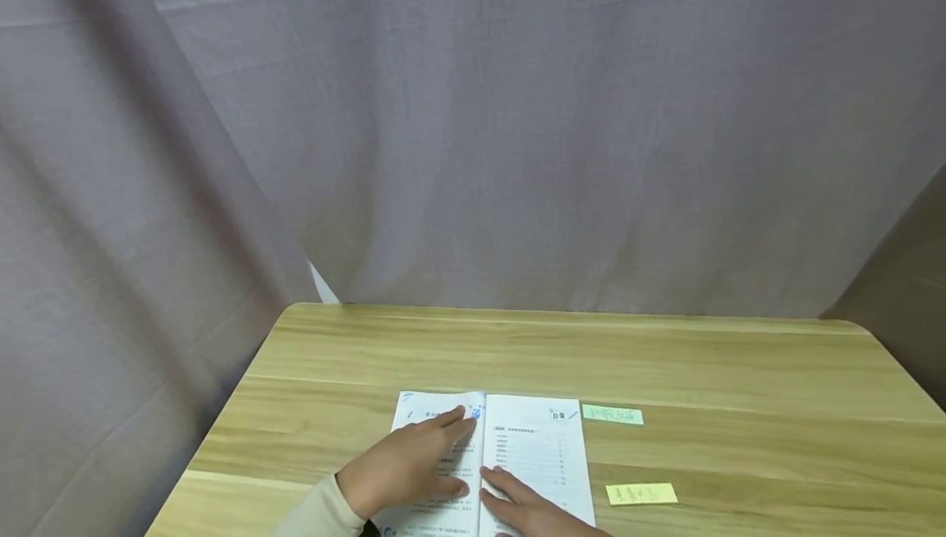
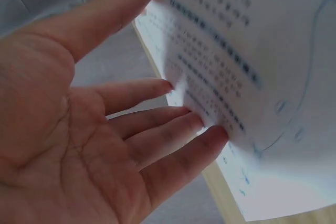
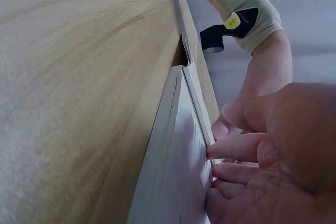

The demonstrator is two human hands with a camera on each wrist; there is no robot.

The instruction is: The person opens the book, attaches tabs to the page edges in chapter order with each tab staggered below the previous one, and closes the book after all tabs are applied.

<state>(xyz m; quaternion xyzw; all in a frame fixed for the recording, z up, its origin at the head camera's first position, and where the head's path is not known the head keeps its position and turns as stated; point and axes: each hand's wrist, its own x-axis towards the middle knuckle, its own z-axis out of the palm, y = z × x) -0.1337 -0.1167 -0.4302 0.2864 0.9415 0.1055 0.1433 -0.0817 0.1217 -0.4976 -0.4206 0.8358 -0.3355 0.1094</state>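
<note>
An open book with printed white pages lies at the front of the table. Across its left page, near the spine, stretches my left hand, the fingertips touching the paper. In the left wrist view that hand has spread, mostly straight fingers on the printed page, with nothing gripped. My right hand rests its fingertips along the lower spine and right page. Seen from the right wrist, the right hand has extended, slightly bent fingers against the book; some fingers are partly hidden.
A green paper strip with handwriting lies just right of the book's upper edge. Below it is a yellow handwritten strip. Grey curtain hangs behind the wooden table.
</note>
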